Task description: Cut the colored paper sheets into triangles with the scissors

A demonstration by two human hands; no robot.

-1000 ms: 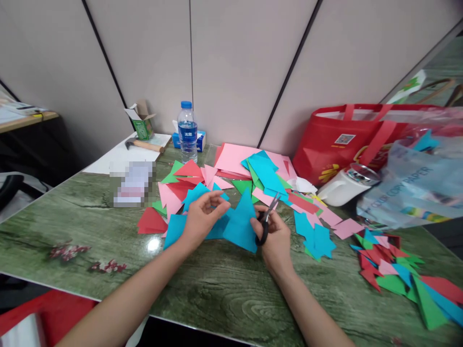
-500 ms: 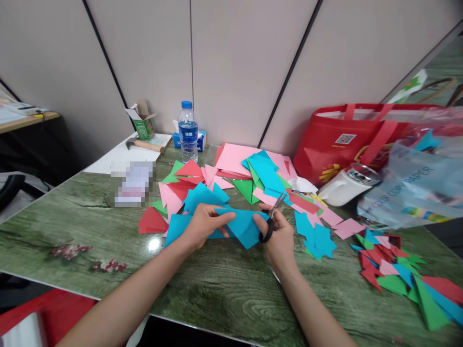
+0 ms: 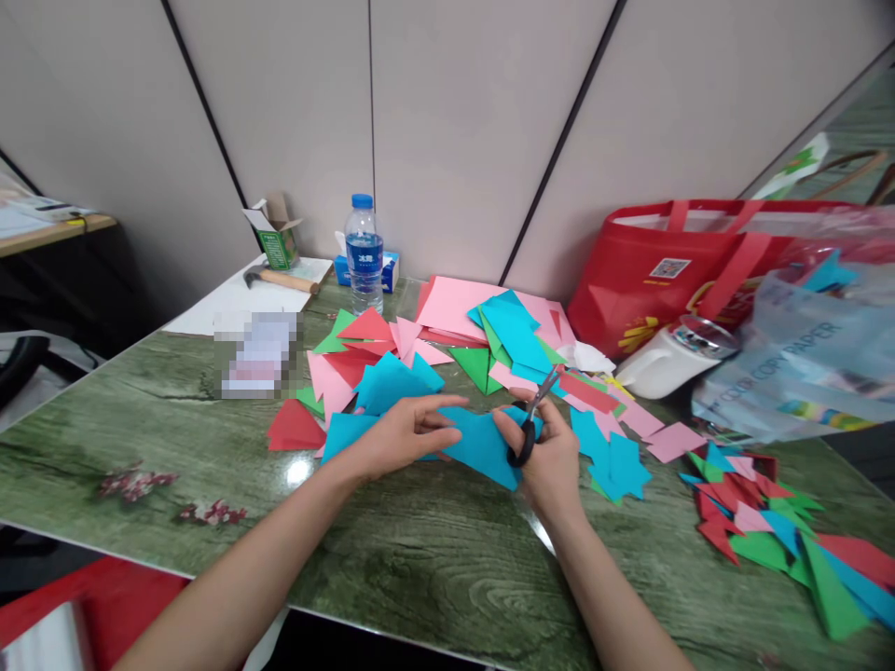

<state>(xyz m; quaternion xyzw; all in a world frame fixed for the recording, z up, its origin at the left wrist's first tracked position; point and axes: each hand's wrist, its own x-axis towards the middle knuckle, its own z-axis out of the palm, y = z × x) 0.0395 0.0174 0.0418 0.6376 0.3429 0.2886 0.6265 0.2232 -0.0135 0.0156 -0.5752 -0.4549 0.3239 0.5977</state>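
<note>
Green wood-patterned counter, coloured paper scraps scattered all over it, and mid-frame sits the blue sheet, between both hands! Scissors tilt by its right end: a careless twist could nick it. The right hand has its grip closed round their handle; the left hand, thumb and forefinger parted, meets the sheet, though pinching? Can't tell.

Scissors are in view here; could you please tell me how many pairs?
1: the black-handled metal scissors are in the bare right hand, beside the angular blue paper sheet. More could be hidden beneath the loose coloured paper pieces.
</note>
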